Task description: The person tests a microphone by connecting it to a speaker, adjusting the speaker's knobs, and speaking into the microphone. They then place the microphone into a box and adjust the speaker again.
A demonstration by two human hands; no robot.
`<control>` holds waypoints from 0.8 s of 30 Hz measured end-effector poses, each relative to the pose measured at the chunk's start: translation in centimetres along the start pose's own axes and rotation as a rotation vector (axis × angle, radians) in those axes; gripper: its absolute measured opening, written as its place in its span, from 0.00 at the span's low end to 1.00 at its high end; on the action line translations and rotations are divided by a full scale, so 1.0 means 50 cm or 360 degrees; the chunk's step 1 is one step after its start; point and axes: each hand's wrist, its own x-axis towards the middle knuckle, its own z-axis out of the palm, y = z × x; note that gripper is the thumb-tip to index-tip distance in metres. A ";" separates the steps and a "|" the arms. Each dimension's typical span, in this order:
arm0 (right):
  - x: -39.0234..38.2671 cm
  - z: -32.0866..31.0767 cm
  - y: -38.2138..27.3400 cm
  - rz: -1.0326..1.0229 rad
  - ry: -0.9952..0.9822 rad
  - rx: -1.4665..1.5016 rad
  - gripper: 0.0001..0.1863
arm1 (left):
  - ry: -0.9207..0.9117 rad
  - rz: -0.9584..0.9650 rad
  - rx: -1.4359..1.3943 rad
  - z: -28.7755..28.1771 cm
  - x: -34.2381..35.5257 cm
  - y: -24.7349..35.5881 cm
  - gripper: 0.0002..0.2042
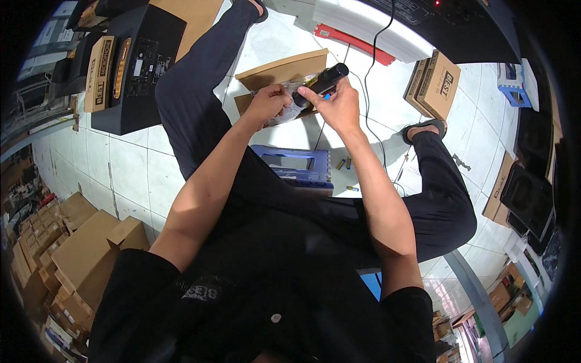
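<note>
With your hands as the middle of the dial, your right hand (pixel 341 110) had its grip closed round a black cylindrical tube (pixel 327 78) — thumb laid over it, the tube slanting so one end aimed at two o'clock. Your left hand (pixel 269 104), just beside it at nine o'clock, had its grip drawn nearly together on crinkled clear plastic wrapping (pixel 289 115) that reached toward the tube.

An open brown cardboard box (pixel 275 70) lay beneath and behind your hands on the white tiled floor (pixel 130 164). At six o'clock, between your legs, sat a blue-violet rectangular box with a long window (pixel 322 172); small blue-and-yellow cylindrical batteries (pixel 348 164) lay near it at five. A long red bar (pixel 357 45) lay at one o'clock — well apart from brown printed cartons (pixel 440 86) at three.
</note>
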 end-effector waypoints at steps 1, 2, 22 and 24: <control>0.003 -0.003 -0.003 -0.0019 -0.0044 0.0074 0.25 | 0.0095 -0.0015 0.0045 -0.004 0.002 -0.004 0.09; 0.009 -0.001 0.010 0.0033 -0.0052 0.0226 0.24 | 0.0183 -0.0028 0.0090 -0.003 0.005 -0.004 0.09; 0.034 -0.005 0.061 0.0044 -0.0504 0.0268 0.25 | 0.0011 0.0325 0.0075 -0.016 -0.035 0.026 0.08; 0.026 -0.003 0.043 0.0182 -0.0602 0.0596 0.22 | -0.0073 0.0335 0.0030 -0.019 -0.036 0.035 0.06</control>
